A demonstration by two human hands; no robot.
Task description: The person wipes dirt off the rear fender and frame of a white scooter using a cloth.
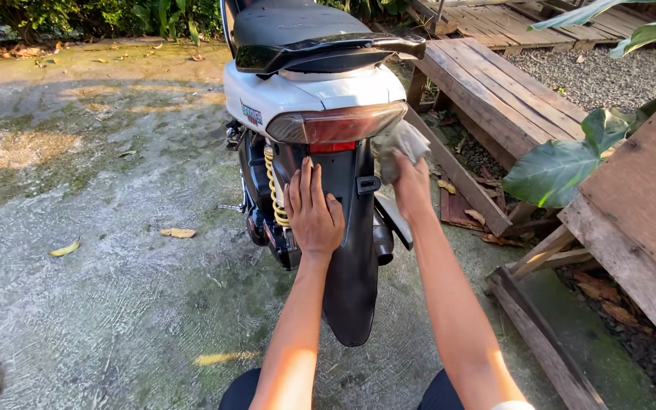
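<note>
Nearest, left hand (314, 214) laid flat, fingers released, on the black rear mudguard (352, 273) of the scooter (309, 91), steadying it. Just right, right hand (410, 186) clenched around a crumpled grey cloth (405, 143), pressed at the right end of the red tail light (337, 125). Best done with short firm strokes along the lens curve, left palm bracing. Glossy moulded plastic, white bodywork, yellow coiled spring (272, 190); beyond, matte black seat (298, 23). Rough damp concrete (100, 266) underneath, weathered wooden planks (495, 91) at right.
</note>
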